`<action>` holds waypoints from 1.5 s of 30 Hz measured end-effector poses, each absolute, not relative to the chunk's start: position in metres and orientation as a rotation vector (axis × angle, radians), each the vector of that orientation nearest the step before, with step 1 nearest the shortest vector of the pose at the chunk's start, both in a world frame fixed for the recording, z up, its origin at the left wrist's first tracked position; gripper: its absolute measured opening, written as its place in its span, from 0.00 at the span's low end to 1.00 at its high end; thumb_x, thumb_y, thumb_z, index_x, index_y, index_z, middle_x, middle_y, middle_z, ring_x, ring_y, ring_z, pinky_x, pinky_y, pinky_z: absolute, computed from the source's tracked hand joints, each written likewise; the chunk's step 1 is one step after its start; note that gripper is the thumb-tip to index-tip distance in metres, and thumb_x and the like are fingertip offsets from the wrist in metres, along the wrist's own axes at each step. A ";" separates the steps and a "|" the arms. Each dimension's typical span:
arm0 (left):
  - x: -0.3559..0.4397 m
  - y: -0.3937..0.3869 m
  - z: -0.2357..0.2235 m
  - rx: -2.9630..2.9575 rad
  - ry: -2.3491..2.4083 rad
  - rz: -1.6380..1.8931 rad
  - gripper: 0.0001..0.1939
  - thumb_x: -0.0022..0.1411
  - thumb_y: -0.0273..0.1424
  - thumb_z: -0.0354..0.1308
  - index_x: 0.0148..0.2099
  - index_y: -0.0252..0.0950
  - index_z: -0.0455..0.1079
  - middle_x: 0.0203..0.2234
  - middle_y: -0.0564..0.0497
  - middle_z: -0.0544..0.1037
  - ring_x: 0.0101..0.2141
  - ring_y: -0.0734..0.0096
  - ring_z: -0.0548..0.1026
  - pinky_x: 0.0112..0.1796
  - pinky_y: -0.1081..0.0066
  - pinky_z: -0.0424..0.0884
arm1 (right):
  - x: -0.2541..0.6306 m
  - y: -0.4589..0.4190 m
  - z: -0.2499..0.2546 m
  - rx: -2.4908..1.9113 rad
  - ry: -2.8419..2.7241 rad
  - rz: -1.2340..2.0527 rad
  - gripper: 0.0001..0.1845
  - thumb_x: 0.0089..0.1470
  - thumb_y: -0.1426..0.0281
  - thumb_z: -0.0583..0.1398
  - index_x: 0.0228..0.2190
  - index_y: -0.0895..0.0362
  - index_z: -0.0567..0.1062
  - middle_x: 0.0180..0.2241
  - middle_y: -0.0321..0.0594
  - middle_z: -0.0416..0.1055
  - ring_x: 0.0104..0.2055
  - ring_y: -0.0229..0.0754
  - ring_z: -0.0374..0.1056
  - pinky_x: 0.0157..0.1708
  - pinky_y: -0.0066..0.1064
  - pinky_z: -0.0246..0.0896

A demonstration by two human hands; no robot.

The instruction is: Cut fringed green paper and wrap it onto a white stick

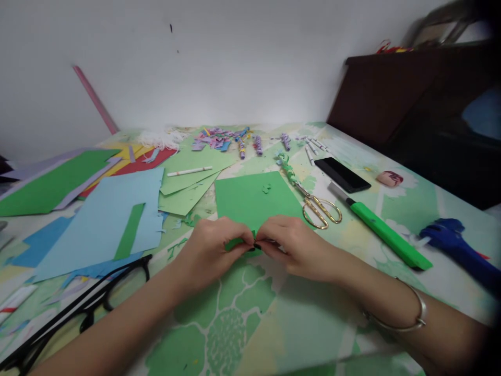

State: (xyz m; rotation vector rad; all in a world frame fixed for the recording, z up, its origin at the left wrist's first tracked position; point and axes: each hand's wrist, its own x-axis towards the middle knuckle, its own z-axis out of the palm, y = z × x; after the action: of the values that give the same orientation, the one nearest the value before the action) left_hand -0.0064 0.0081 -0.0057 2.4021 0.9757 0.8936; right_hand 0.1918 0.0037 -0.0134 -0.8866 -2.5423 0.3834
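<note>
My left hand [217,245] and my right hand [295,248] meet at the near edge of a green paper sheet [250,190]. Both are closed, thumb and forefinger pinched, fingertips almost touching. A small green paper piece [253,234] shows between the fingertips; most of it is hidden by them. On the sheet lies a curled green scrap [266,188]. Just right of the sheet rest gold-handled scissors [321,211], with a green fringed paper twist [286,166] by their blades.
Eyeglasses [88,308] lie near my left forearm, beside light blue paper [105,224] bearing a green strip [130,232]. To the right are a black phone [342,174], a green-handled knife [387,232] and a dark blue object [450,237]. Purple paper rolls [258,145] stand farther back.
</note>
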 end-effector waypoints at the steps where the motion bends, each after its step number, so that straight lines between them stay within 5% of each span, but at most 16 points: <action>1: -0.006 0.008 -0.006 2.448 0.969 0.877 0.07 0.53 0.25 0.59 0.29 0.42 0.75 0.22 0.54 0.79 0.23 0.71 0.72 0.24 0.73 0.62 | 0.192 0.004 -0.013 -0.889 -2.560 0.375 0.08 0.56 0.76 0.52 0.31 0.61 0.71 0.27 0.41 0.69 0.29 0.38 0.62 0.29 0.28 0.52; 9: -0.002 0.000 -0.011 2.830 0.923 0.873 0.11 0.61 0.25 0.49 0.28 0.37 0.69 0.21 0.51 0.74 0.24 0.70 0.68 0.28 0.70 0.61 | 0.191 0.002 -0.011 -0.947 -2.581 0.238 0.09 0.57 0.76 0.52 0.29 0.61 0.70 0.27 0.42 0.69 0.30 0.39 0.62 0.30 0.29 0.52; 20: 0.006 -0.005 -0.001 2.277 1.058 0.820 0.04 0.48 0.22 0.56 0.26 0.36 0.65 0.20 0.56 0.71 0.23 0.75 0.66 0.27 0.74 0.61 | 0.197 -0.001 -0.003 -0.792 -2.631 0.121 0.06 0.55 0.76 0.54 0.32 0.59 0.71 0.28 0.40 0.68 0.34 0.42 0.61 0.36 0.34 0.52; 27: 0.007 0.002 0.003 1.487 1.019 1.100 0.13 0.46 0.25 0.62 0.24 0.35 0.58 0.23 0.55 0.70 0.25 0.77 0.68 0.28 0.76 0.64 | 0.200 0.000 0.004 -0.840 -2.016 0.339 0.15 0.57 0.75 0.53 0.47 0.57 0.65 0.53 0.50 0.58 0.46 0.43 0.62 0.44 0.36 0.59; 31: 0.008 0.002 0.003 1.420 1.002 1.155 0.14 0.46 0.25 0.64 0.24 0.35 0.58 0.23 0.55 0.71 0.25 0.79 0.68 0.29 0.77 0.64 | 0.198 -0.004 0.005 -0.864 -1.966 0.425 0.04 0.55 0.74 0.56 0.35 0.56 0.70 0.41 0.45 0.67 0.44 0.43 0.64 0.42 0.35 0.60; 45: 0.006 0.003 -0.010 1.449 1.021 1.153 0.14 0.47 0.26 0.66 0.22 0.35 0.60 0.23 0.51 0.77 0.27 0.75 0.73 0.31 0.75 0.69 | 0.187 -0.004 -0.008 -0.975 -1.908 0.676 0.04 0.51 0.76 0.59 0.28 0.58 0.74 0.26 0.35 0.71 0.30 0.36 0.66 0.31 0.27 0.59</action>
State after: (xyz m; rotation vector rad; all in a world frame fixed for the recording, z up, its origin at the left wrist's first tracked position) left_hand 0.0057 0.0027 -0.0096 1.4489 1.0208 1.1535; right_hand 0.1871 -0.0038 -0.0081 -0.9750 -1.9081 0.6756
